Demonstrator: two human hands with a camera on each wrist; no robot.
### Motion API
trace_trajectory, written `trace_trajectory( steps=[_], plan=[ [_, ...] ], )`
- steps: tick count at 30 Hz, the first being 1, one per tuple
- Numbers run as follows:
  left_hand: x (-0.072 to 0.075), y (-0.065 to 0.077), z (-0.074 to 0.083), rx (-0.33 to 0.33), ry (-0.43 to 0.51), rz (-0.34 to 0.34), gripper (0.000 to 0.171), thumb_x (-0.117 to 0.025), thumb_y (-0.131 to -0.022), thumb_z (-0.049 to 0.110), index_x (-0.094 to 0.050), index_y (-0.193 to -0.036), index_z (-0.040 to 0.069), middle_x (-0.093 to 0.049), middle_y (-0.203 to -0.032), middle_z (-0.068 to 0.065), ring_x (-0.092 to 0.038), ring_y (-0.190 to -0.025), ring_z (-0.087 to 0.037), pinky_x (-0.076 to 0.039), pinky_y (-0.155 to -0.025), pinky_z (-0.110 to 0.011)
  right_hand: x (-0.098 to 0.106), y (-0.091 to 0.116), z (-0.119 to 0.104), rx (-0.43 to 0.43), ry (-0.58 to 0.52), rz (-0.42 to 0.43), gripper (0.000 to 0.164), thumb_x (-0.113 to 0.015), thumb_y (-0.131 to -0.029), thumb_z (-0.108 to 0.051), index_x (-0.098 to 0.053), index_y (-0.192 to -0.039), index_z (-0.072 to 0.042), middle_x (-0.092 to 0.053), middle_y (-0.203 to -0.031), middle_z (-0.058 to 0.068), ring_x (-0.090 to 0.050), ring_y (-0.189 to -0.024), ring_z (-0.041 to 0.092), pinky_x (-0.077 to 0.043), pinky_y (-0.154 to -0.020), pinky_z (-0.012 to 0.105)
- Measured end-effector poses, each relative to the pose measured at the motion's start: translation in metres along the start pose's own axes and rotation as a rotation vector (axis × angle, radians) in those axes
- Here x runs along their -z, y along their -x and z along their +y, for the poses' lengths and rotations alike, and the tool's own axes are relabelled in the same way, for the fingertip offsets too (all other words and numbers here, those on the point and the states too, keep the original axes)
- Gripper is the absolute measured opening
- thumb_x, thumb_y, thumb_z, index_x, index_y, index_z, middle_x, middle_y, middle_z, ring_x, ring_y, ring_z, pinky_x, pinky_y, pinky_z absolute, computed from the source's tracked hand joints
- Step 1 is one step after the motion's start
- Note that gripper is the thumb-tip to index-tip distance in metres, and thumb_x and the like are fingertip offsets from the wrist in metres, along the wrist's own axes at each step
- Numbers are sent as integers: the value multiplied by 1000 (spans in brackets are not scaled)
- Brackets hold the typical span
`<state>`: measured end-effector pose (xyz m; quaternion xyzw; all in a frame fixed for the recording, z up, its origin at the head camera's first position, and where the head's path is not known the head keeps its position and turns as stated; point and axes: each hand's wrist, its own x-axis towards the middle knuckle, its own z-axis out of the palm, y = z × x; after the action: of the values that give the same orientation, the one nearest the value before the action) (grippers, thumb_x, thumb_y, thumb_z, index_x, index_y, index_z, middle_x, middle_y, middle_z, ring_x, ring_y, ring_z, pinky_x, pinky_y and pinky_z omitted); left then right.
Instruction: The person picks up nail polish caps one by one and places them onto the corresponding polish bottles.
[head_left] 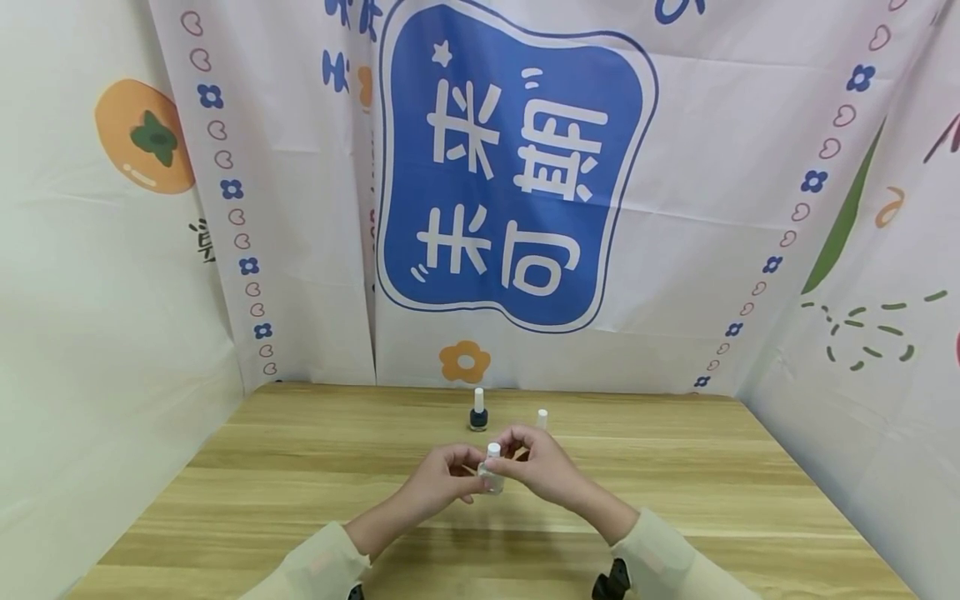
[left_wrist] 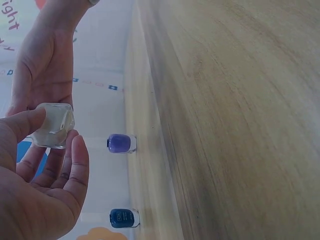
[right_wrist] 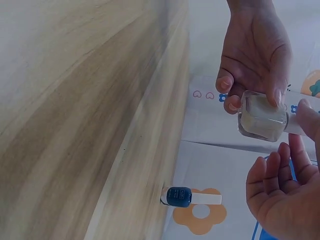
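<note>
Above the wooden table, a clear glass bottle of whitish nail polish (head_left: pixel 492 482) is held upright between both hands. My left hand (head_left: pixel 442 482) pinches its glass body, thumb on the near face. My right hand (head_left: pixel 546 468) has thumb and fingers at the white cap (right_wrist: pixel 294 125), which sits on the bottle's neck. In the right wrist view the right thumb lies along this cap, and the other right fingers curve loosely below. The left hand (right_wrist: pixel 255 55) grips the glass (right_wrist: pixel 262 117) from the other side.
Farther back on the table (head_left: pixel 337 450) stands a dark teal nail polish bottle (head_left: pixel 478 418) with a white cap. To its right is a purple bottle (left_wrist: pixel 120 144), mostly hidden by my right hand in the head view. Printed cloth (head_left: pixel 675 275) hangs behind and at both sides.
</note>
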<state>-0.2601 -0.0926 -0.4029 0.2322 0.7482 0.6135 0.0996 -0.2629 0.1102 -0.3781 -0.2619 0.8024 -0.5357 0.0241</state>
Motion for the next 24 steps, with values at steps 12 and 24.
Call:
trace_trajectory(
  steps=[12,24],
  plan=[
    [2,1,0,5,9,-2,26,-73,-88,14,-66,-108,-1,-67,-97,-6,-63,-84,-20,-57,-67,-31,0,1,-8,12,0,-10,15,-72,-89,-12,-61,-96,-3,-59,-86,2,-53,-81,21,-45,-66,26],
    [4,2,2,24,-2,0,29,-74,-86,14,-65,-108,-2,-66,-97,-7,-62,-85,-20,-56,-68,-31,15,-11,12,169,-27,-192,23,-67,-92,-11,-68,-114,-3,-63,-94,5,-56,-85,17,-52,-68,28]
  ],
)
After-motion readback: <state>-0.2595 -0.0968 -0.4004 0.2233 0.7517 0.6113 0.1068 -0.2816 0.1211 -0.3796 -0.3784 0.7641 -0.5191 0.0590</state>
